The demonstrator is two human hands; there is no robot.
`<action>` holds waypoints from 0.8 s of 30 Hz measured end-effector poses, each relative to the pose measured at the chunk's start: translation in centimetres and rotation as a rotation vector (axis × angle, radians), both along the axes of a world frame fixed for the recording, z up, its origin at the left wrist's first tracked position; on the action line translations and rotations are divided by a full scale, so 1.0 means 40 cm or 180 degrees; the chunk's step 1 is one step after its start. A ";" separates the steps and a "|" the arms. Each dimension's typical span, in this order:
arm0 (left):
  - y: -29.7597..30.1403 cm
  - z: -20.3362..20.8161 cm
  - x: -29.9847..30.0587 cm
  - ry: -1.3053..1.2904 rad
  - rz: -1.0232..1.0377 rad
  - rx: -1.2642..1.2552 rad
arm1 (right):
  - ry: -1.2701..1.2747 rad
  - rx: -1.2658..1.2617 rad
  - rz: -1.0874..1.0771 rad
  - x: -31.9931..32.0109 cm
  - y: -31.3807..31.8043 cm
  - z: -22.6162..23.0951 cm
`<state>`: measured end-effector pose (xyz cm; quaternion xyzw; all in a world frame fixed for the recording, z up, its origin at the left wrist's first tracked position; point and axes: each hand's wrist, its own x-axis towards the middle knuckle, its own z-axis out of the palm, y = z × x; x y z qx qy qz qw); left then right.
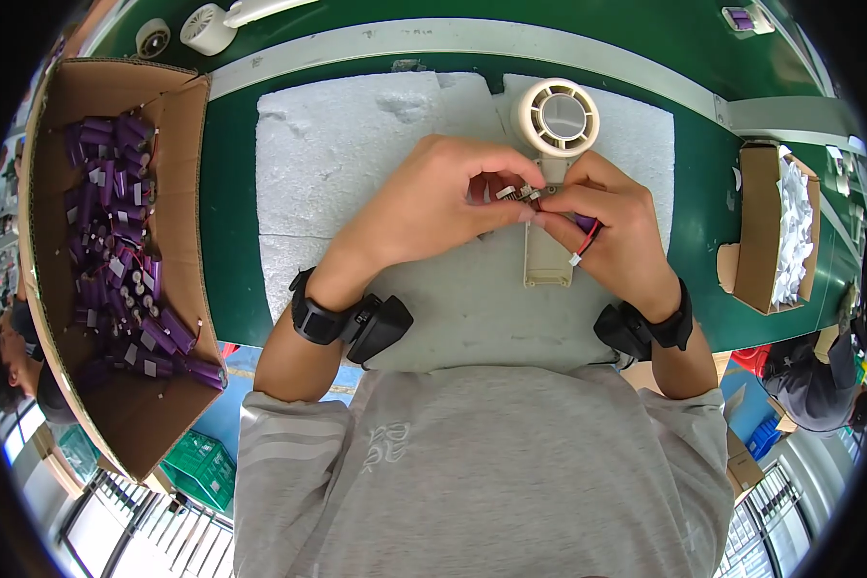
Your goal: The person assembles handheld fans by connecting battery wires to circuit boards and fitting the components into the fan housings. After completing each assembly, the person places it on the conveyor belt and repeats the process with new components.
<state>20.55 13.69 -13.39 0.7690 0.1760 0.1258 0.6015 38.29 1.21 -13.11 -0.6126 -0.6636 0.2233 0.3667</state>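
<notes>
Taking the clock from the middle of the view, the one fan body lies on the foam: its round head at one o'clock, its handle shell between two and three. The step seems to be fitting or wiring one small metallic piece above that shell. The left hand has thumb and forefinger nearly closed on it; the right hand pinches beside it, with one purple cell and its lead tucked in half-curled fingers. The next move probably calls for a steady pinch, the lead kept free. Two cartons flank the desk: purple cells at nine o'clock, too jumbled to count, and white pieces, likewise uncountable, near three.
</notes>
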 end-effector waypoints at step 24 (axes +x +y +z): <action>-0.018 -0.027 0.017 -0.0564 0.0430 0.0303 | 0.0340 -0.0109 -0.0187 0.010 0.007 0.008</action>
